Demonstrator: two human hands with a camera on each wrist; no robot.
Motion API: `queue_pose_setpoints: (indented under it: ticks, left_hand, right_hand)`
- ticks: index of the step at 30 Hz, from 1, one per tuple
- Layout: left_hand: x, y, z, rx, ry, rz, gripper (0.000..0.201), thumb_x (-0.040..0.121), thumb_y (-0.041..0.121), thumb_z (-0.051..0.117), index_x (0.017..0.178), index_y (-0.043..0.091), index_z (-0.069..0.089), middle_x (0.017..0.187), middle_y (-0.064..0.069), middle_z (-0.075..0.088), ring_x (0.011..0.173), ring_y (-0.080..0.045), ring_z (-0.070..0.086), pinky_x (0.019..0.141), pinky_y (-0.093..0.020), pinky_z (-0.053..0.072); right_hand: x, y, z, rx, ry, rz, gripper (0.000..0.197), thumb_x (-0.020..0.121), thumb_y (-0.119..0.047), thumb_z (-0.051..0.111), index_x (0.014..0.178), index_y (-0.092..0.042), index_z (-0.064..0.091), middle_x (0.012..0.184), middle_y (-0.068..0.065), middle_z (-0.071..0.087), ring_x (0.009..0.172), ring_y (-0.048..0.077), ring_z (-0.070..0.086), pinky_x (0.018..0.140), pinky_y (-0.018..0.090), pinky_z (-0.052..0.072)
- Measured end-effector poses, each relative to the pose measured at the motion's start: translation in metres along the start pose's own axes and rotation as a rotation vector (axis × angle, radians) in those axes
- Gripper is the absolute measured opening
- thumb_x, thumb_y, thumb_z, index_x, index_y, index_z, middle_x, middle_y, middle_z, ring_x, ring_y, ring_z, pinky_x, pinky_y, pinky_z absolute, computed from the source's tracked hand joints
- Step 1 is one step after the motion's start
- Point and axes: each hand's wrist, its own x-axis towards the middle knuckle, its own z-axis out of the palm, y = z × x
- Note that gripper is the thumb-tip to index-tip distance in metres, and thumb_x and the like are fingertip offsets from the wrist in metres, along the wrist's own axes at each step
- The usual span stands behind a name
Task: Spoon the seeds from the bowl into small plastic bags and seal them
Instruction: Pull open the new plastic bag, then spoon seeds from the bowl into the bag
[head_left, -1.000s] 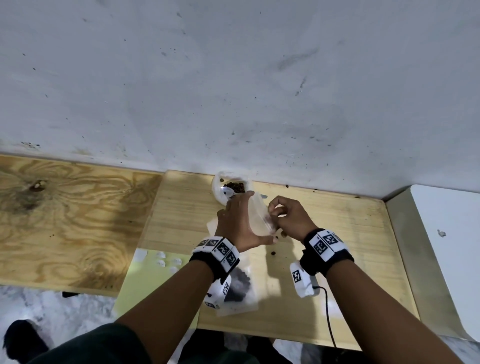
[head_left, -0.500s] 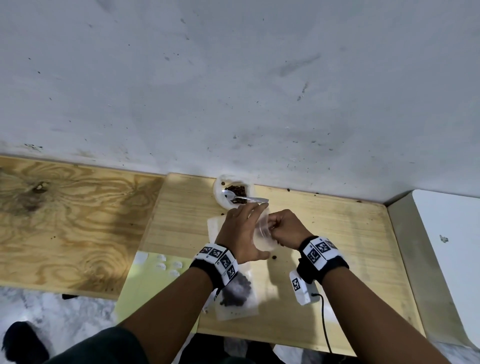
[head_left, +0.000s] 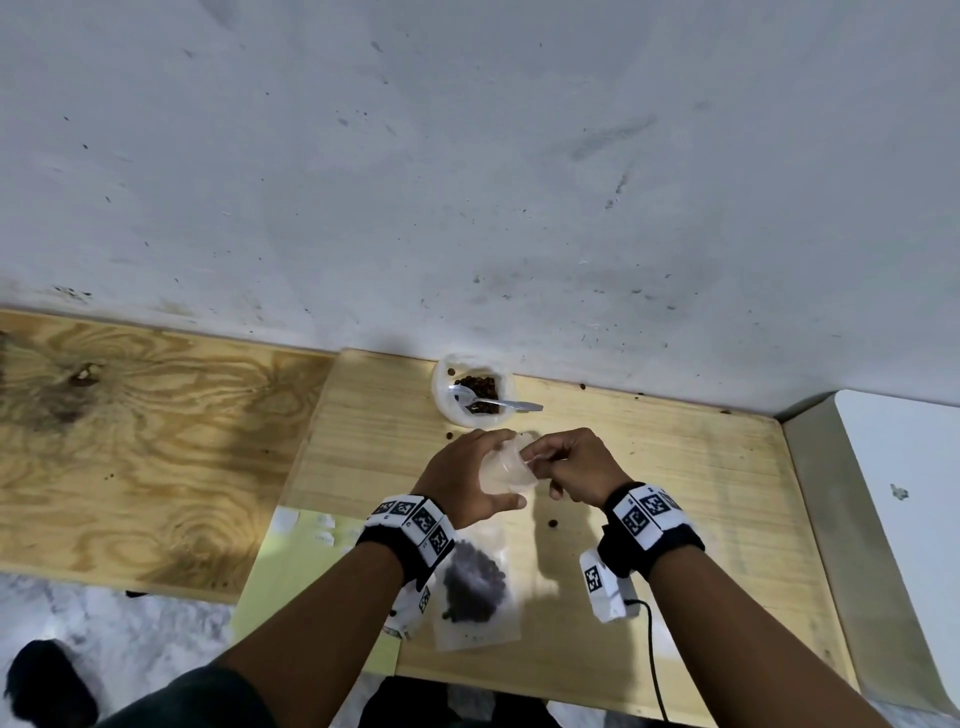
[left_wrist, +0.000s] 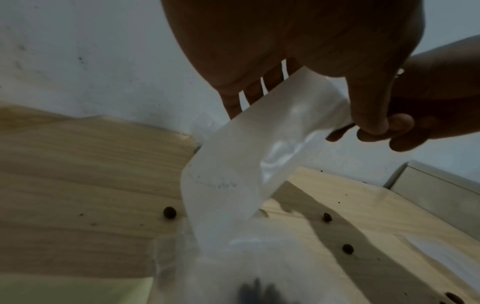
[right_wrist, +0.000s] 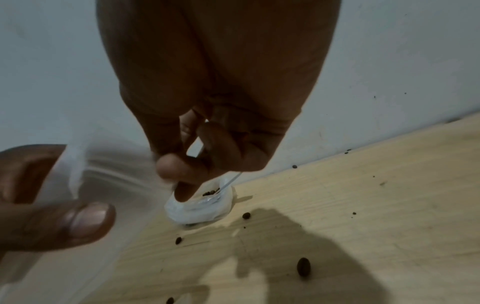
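I'm opening an empty bag (head_left: 506, 470) above the table (head_left: 701, 519): my left hand (head_left: 462, 480) curls round its side, thumb underneath, and my right hand (head_left: 579, 465) pinches its top edge. The bowl (head_left: 447, 400) of seeds (head_left: 480, 387) sits just beyond, against the wall, with the spoon (head_left: 498, 404) lying in it. Next I'd need the mouth held wide one-handed while my right hand takes the spoon.

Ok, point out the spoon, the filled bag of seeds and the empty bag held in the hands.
spoon (head_left: 511, 405): head view, on its handle across the bowl's rim.
filled bag of seeds (head_left: 475, 582): head view, on the dark seeds inside.
empty bag (left_wrist: 233, 164): left wrist view, on its hanging clear side.
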Motion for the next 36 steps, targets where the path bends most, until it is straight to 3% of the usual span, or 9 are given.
queue_pose_setpoints:
  ticks: [6,11,15,18,21,25,28,31,36]
  left_hand:
    - [0.009,-0.020,-0.003,-0.117,0.017,-0.149,0.077,0.060,0.051,0.086,0.127,0.027,0.056,0.115,0.009,0.064,0.102,-0.012,0.060,0.086,-0.024,0.046]
    - [0.025,-0.048,-0.018,-0.379,0.144,-0.432,0.066,0.060,0.048,0.087,0.118,0.027,0.061,0.110,0.006,0.067,0.103,-0.016,0.062,0.084,-0.028,0.048]
    - [0.042,-0.064,-0.031,-0.486,0.171,-0.518,0.071,0.059,0.047,0.088,0.121,0.026,0.061,0.117,0.003,0.064,0.104,-0.018,0.061,0.082,-0.030,0.047]
    - [0.058,-0.070,-0.039,-0.507,0.134,-0.541,0.083,0.052,0.051,0.089,0.126,0.026,0.060,0.127,0.002,0.060,0.111,-0.020,0.059,0.085,-0.032,0.047]
    - [0.076,-0.075,-0.043,-0.527,0.068,-0.574,0.104,0.037,0.062,0.088,0.131,0.028,0.057,0.135,0.005,0.055,0.119,-0.019,0.055,0.094,-0.035,0.046]
    - [0.094,-0.079,-0.044,-0.502,-0.022,-0.600,0.107,0.032,0.068,0.088,0.127,0.027,0.061,0.130,0.005,0.062,0.119,-0.017,0.056,0.103,-0.039,0.045]
    - [0.098,-0.080,-0.044,-0.494,-0.038,-0.596,0.079,0.046,0.056,0.090,0.113,0.022,0.069,0.117,0.004,0.068,0.109,-0.015,0.060,0.093,-0.032,0.046]
    - [0.097,-0.082,-0.043,-0.448,-0.017,-0.552,0.075,0.045,0.057,0.089,0.109,0.023,0.070,0.112,0.005,0.070,0.106,-0.014,0.063,0.093,-0.032,0.049]
    - [0.091,-0.078,-0.044,-0.418,-0.029,-0.485,0.064,0.050,0.052,0.089,0.105,0.026,0.070,0.106,0.009,0.071,0.100,-0.010,0.065,0.089,-0.030,0.052]
  right_hand:
    - [0.017,0.002,0.010,0.061,0.036,-0.007,0.013,0.087,-0.001,0.067,0.087,-0.011,0.075,0.073,0.001,0.071,0.044,0.014,0.054,0.043,0.020,0.043]
    - [0.043,0.010,0.007,0.132,0.527,0.030,0.023,0.081,-0.023,0.076,0.097,-0.022,0.060,0.087,-0.001,0.067,0.075,0.013,0.060,0.064,0.026,0.043]
    - [0.067,0.020,0.004,0.100,0.454,0.268,0.055,0.076,-0.047,0.079,0.118,-0.023,0.052,0.103,0.002,0.062,0.091,0.023,0.061,0.079,0.032,0.048]
    - [0.087,0.023,0.009,0.130,0.402,0.353,0.052,0.073,-0.050,0.081,0.111,-0.020,0.062,0.104,0.001,0.063,0.093,0.025,0.062,0.082,0.038,0.055]
    - [0.100,0.023,0.015,0.206,0.363,0.332,0.033,0.072,-0.044,0.083,0.090,-0.018,0.071,0.089,-0.001,0.069,0.077,0.020,0.060,0.066,0.031,0.049]
    - [0.114,0.026,0.022,0.260,0.411,0.304,0.021,0.075,-0.026,0.080,0.065,-0.019,0.063,0.064,-0.001,0.059,0.058,0.018,0.048,0.055,0.027,0.037]
    - [0.113,0.020,0.027,0.282,0.497,0.167,0.023,0.080,-0.019,0.075,0.068,-0.014,0.056,0.065,0.002,0.058,0.058,0.019,0.051,0.056,0.028,0.042]
    - [0.101,0.005,0.029,0.205,0.586,-0.062,0.022,0.085,-0.012,0.073,0.073,-0.009,0.054,0.072,-0.002,0.061,0.052,0.001,0.050,0.049,0.012,0.040]
    - [0.096,-0.001,0.031,0.157,0.607,-0.177,0.025,0.086,-0.016,0.074,0.072,-0.014,0.054,0.073,-0.004,0.064,0.048,0.004,0.047,0.049,0.021,0.040]
